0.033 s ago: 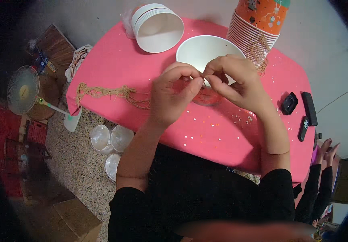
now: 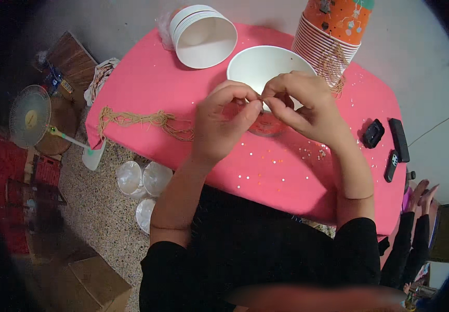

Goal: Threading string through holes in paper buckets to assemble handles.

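My left hand [image 2: 216, 125] and my right hand [image 2: 310, 106] meet over the table, fingertips almost touching. Each has thumb and index finger pinched together. Whatever lies between the fingertips is too small to make out. Just behind them a white paper tub [image 2: 255, 60] opens toward me, partly covered by my right hand. Below the fingertips, a round dish with red contents [image 2: 267, 126] shows in part. A bundle of tan string [image 2: 136, 118] stretches along the table to the left of my left hand.
White tubs [image 2: 206, 41] lie nested at the back left. A tall stack of tubs [image 2: 323, 47], draped with string, stands back right. Small dots litter the pink table [image 2: 183, 88]. At right are a black tray [image 2: 373, 133] and remote [image 2: 391, 166]; beyond, another person's hands [image 2: 424, 195].
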`<action>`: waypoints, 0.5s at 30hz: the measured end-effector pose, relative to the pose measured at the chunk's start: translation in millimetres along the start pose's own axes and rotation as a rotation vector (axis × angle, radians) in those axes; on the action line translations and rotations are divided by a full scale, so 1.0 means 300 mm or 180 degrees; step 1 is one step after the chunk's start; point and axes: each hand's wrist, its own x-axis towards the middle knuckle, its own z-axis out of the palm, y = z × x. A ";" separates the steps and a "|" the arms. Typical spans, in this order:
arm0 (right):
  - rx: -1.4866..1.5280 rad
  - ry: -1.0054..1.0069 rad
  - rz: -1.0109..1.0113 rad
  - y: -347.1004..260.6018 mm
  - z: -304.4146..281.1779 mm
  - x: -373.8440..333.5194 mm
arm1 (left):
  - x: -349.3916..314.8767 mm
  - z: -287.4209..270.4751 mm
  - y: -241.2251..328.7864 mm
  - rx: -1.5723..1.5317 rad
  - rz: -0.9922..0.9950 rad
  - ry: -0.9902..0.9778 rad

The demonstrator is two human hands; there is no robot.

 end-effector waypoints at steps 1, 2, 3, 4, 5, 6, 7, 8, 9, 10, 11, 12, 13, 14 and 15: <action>-0.0003 0.0004 -0.0001 0.003 0.002 0.000 | 0.000 -0.001 0.000 -0.0083 -0.0070 -0.0016; 0.0051 0.0104 -0.0073 0.006 0.004 0.001 | 0.000 -0.002 0.001 -0.0165 -0.0139 -0.0033; 0.0104 0.0205 -0.0145 0.007 0.003 0.001 | 0.000 -0.004 0.003 -0.0165 -0.0135 -0.0037; 0.0102 0.0207 -0.0145 0.000 -0.003 0.002 | 0.000 -0.009 0.004 -0.0266 -0.0214 0.0018; 0.0135 0.0013 0.0212 -0.014 -0.014 0.003 | 0.000 -0.013 0.005 -0.0367 -0.0294 0.0073; 0.0167 -0.0180 0.0569 -0.022 -0.020 0.003 | 0.000 -0.017 0.004 -0.0368 -0.0293 0.0070; 0.0161 -0.0170 0.0571 -0.015 -0.017 0.001 | 0.001 -0.018 0.002 -0.0338 -0.0241 0.0065; 0.0031 -0.0218 0.0228 0.000 -0.007 -0.003 | 0.002 -0.019 0.001 -0.0310 -0.0190 0.0060; -0.0100 -0.0266 -0.0114 0.010 0.001 -0.006 | 0.004 -0.022 -0.003 -0.0311 -0.0187 0.0048; -0.0226 -0.0230 -0.0191 0.014 0.008 -0.006 | 0.006 -0.027 -0.010 -0.0038 0.0036 0.0035; -0.0223 -0.0227 -0.0183 0.006 0.002 -0.004 | 0.007 -0.030 -0.014 0.0236 0.0258 0.0021; -0.0507 -0.0212 -0.0328 -0.010 -0.011 0.002 | 0.009 -0.028 -0.013 0.0235 0.0251 0.0014; -0.0798 -0.0195 -0.0471 -0.017 -0.020 0.004 | 0.015 -0.023 -0.008 0.0484 0.0472 0.0002; -0.0800 -0.0190 -0.0460 -0.014 -0.020 0.003 | 0.020 -0.017 -0.004 0.0731 0.0691 -0.0010; -0.0999 -0.0005 -0.0708 -0.010 -0.017 0.004 | 0.025 -0.012 0.000 0.0726 0.0687 -0.0022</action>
